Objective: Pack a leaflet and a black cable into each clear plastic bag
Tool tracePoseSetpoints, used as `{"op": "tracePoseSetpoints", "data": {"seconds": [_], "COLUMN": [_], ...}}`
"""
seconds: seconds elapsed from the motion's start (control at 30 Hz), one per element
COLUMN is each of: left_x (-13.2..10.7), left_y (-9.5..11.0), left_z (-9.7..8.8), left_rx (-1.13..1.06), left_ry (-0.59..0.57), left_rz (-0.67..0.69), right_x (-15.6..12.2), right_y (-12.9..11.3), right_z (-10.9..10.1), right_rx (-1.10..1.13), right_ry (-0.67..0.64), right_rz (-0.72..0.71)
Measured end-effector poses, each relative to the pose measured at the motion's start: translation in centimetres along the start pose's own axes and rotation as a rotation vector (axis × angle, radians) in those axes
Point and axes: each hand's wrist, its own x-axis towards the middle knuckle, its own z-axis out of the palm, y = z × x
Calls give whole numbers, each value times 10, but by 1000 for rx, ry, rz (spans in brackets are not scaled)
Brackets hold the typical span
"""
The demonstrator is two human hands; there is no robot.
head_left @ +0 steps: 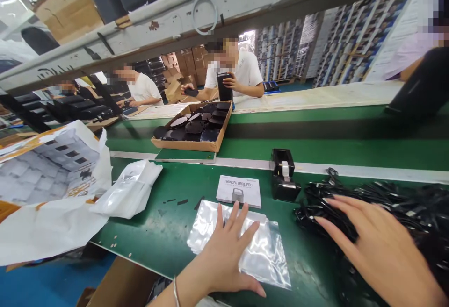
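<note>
In the head view, one left hand (224,251), fingers spread wide, lying on one stack of clear plastic bags (268,258), too overlapped to count, on the green worktop (159,232). One right hand (382,246) at one heap of black cables (382,192), thumb and fingers apart; cannot tell whether gripping any. Just beyond the bags, one printed booklet (249,188); to its right, one tape dispenser (286,191). Farther off, one shallow carton (196,145) of dark pieces (194,127).

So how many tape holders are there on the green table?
1: the black tape holder, between the booklet and the cables. Others could be hidden.
</note>
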Motion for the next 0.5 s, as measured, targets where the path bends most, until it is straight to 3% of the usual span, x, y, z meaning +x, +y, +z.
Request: {"op": "tracePoseSetpoints", "data": {"seconds": [0.1,0.17,0.27,0.37,0.5], "left_x": [-5,-7,-9,-11,-9], "left_y": [-2,1,5,8,9], "left_z": [14,24,30,29,31], "left_rx": [12,22,37,45,31], "left_ry": [25,57,92,111,124], "left_rz": [-16,-27,-16,15,48], "right_x": [55,73,74,61,50], "right_y": [-13,-10,0,-2,-41], "right_z": [15,27,36,23,-5], "right_rx": [6,37,81,99,-80], "right_ry": [-69,-117,-163,-178,46], "right_rz": [28,7,-12,-23,-6]}}
